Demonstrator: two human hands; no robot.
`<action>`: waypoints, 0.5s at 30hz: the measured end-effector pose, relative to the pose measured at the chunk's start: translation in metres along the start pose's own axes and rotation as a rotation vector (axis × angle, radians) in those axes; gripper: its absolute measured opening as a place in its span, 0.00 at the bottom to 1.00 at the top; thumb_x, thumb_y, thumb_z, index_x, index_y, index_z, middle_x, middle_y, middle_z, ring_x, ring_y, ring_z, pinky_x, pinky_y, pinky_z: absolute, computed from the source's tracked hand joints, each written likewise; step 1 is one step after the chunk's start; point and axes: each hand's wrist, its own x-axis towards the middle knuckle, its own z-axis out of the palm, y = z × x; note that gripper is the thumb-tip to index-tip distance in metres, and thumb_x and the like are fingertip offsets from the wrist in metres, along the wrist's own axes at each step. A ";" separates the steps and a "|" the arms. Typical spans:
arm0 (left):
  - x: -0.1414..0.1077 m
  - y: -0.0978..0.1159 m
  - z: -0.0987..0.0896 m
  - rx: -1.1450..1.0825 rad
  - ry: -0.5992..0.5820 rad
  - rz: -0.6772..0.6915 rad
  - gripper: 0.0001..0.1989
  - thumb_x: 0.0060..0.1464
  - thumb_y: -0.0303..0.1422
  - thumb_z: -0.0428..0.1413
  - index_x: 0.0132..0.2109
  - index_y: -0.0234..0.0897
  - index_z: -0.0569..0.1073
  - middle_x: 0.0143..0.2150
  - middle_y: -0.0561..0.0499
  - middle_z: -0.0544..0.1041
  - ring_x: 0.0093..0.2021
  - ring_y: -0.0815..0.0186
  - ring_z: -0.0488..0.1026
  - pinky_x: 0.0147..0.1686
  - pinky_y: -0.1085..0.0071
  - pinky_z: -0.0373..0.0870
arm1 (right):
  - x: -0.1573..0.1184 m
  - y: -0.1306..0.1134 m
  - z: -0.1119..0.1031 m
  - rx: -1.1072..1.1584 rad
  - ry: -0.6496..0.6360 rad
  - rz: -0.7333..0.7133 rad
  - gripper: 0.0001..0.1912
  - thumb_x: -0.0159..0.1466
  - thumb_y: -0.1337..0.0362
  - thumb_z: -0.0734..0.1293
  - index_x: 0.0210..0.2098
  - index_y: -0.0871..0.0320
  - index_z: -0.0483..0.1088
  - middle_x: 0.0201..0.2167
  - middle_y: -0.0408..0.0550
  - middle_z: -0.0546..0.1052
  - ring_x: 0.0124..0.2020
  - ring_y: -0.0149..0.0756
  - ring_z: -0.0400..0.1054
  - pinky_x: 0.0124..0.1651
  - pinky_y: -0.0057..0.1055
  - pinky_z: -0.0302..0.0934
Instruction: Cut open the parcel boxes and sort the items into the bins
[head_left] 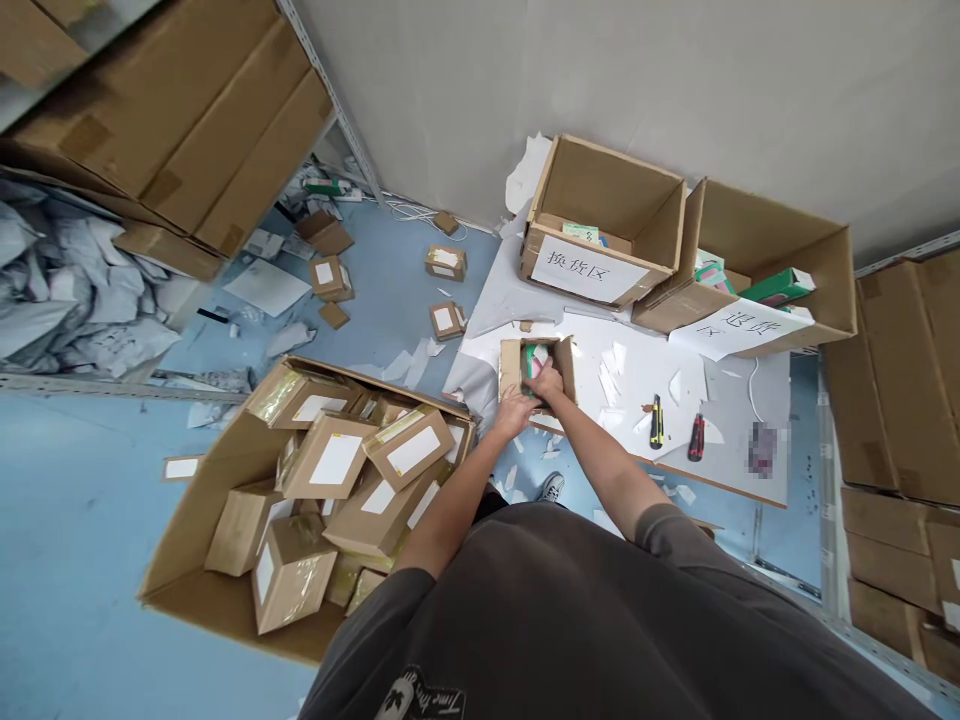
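A small open cardboard box stands at the near edge of the white table with its flaps spread. Inside it is a green, white and pink product box, partly covered by my fingers. My right hand reaches into the opening, its fingers closed at the product box. With closed fingers, my left hand holds the near side of the cardboard box, close beside my right wrist. The undersides of both hands are hidden. To the right lie a yellow-and-black utility knife and a red-and-black utility knife.
Two large labelled cartons, the left one and the right one, stand along the table's back, holding product boxes. A big carton of taped parcels sits at my left. Paper scraps and small boxes litter the blue floor.
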 end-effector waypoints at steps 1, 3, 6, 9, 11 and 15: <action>0.002 -0.005 -0.003 -0.022 0.005 -0.025 0.15 0.63 0.26 0.61 0.48 0.48 0.89 0.41 0.50 0.86 0.49 0.57 0.80 0.78 0.43 0.50 | -0.004 -0.004 -0.005 0.013 0.012 -0.004 0.62 0.59 0.48 0.82 0.79 0.67 0.48 0.60 0.71 0.80 0.61 0.56 0.79 0.62 0.41 0.71; 0.008 -0.014 -0.009 -0.052 -0.015 -0.049 0.11 0.62 0.27 0.62 0.44 0.46 0.89 0.41 0.50 0.88 0.48 0.58 0.82 0.79 0.45 0.51 | -0.012 -0.010 -0.016 0.037 0.041 -0.001 0.59 0.61 0.49 0.80 0.78 0.64 0.49 0.60 0.68 0.81 0.60 0.55 0.79 0.61 0.40 0.71; 0.017 -0.025 -0.018 -0.063 -0.066 -0.049 0.11 0.59 0.25 0.63 0.39 0.46 0.89 0.37 0.51 0.88 0.45 0.59 0.84 0.80 0.49 0.52 | -0.024 -0.014 -0.033 0.060 0.091 -0.015 0.56 0.64 0.49 0.77 0.79 0.63 0.47 0.58 0.65 0.82 0.60 0.56 0.79 0.61 0.42 0.71; 0.022 -0.031 -0.024 -0.079 -0.079 -0.035 0.13 0.58 0.24 0.62 0.38 0.49 0.89 0.35 0.55 0.88 0.45 0.61 0.84 0.80 0.51 0.50 | -0.033 -0.012 -0.048 0.063 0.112 -0.019 0.54 0.64 0.49 0.76 0.79 0.63 0.50 0.58 0.64 0.82 0.60 0.58 0.79 0.61 0.44 0.71; 0.023 -0.033 -0.028 -0.084 -0.082 -0.040 0.13 0.57 0.25 0.62 0.38 0.48 0.88 0.34 0.55 0.88 0.46 0.61 0.84 0.80 0.51 0.50 | -0.038 -0.007 -0.055 0.077 0.137 -0.015 0.53 0.63 0.48 0.76 0.78 0.62 0.53 0.58 0.64 0.82 0.60 0.60 0.78 0.62 0.46 0.71; 0.023 -0.032 -0.038 -0.066 -0.085 -0.117 0.09 0.54 0.25 0.64 0.36 0.45 0.87 0.34 0.52 0.87 0.46 0.58 0.84 0.79 0.49 0.51 | -0.045 0.006 -0.065 0.151 0.212 -0.024 0.53 0.62 0.49 0.75 0.79 0.61 0.53 0.58 0.62 0.82 0.60 0.60 0.78 0.62 0.47 0.71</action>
